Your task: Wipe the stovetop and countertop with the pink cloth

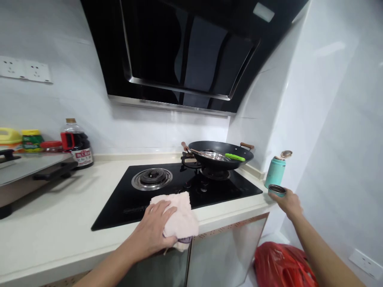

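The left hand (152,233) has its fingers clamped on a pink cloth (182,217), which hangs under them over the front edge of the desk (68,207). The right hand (289,204) has its fingers closed around a small green cup (277,191). Just beyond the left fingers lies the stove (119,207); just behind the right fingers stands a green flask (274,173). Farther off, between both hands' fingers, a wok (220,146) sits on a burner (216,174).
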### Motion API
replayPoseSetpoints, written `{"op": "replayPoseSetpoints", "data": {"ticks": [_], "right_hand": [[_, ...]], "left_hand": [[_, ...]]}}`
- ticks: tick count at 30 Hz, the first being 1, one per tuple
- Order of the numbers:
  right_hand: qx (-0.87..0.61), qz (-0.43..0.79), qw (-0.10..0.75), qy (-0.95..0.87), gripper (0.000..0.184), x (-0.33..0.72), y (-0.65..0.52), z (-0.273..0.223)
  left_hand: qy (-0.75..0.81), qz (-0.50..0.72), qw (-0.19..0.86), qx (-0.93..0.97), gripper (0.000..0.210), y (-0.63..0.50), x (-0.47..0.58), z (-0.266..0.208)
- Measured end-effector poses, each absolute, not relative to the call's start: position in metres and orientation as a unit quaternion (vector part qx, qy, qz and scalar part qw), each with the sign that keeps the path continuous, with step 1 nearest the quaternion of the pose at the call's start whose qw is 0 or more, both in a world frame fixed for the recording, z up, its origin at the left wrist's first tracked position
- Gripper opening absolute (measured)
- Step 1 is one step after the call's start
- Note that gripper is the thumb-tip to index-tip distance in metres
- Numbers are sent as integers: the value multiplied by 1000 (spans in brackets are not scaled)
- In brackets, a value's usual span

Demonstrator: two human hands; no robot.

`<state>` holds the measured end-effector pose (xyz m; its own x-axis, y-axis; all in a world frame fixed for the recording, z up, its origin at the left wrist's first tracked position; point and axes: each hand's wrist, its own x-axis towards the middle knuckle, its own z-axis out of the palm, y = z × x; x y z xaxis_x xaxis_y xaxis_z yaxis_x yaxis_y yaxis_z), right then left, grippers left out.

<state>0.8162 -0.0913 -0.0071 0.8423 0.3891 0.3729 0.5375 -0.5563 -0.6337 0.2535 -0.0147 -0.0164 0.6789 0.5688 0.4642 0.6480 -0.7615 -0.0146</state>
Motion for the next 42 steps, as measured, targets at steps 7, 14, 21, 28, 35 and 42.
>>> {"op": "replayPoseSetpoints", "data": {"ticks": [7,14,21,28,35,42], "right_hand": [[-911,-37,366,-187,85,864,-72,-33],[-907,-10,380,-181,88,863,-58,-29],[-829,-135,486,-243,75,790,-67,-24],[-543,15,491,-681,47,604,-69,-12],[-597,-55,325,-732,52,560,-72,-36],[-608,-115,314,-720,32,595,-55,-30]], "left_hand": [[-332,-203,98,-916,75,-8,253,-22],[-333,-195,100,-917,75,-6,254,-23],[-375,-172,31,-911,88,-15,317,-17],[-350,-130,-36,-927,98,-23,433,-10],[-215,-208,-73,-951,98,-27,372,-20],[-310,-145,60,-938,65,-13,168,-11]]}}
